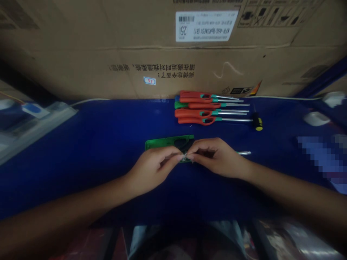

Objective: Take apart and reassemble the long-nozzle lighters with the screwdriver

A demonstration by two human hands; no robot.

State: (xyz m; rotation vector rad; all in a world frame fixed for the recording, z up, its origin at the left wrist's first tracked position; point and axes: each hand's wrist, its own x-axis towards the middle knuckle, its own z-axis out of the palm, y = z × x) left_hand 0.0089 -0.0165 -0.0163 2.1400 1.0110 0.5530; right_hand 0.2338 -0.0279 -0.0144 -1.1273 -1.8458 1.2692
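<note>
A green lighter casing [159, 142] lies on the blue table, partly hidden under my hands. My left hand [157, 162] reaches in from the left, thumb and forefinger pinched together over the casing. Opposite it, my right hand [217, 157] makes the same pinch, the fingertips of both nearly meeting. Between them is a small pale piece [184, 157], too small to name. A metal lighter tube [244, 153] shows beyond my right hand.
Several red long-nosed lighters [193, 112] lie in a stack behind my hands. A black and yellow screwdriver [257, 122] rests at their tips. A large cardboard box [130, 43] walls off the back. White objects [317, 118] sit at right.
</note>
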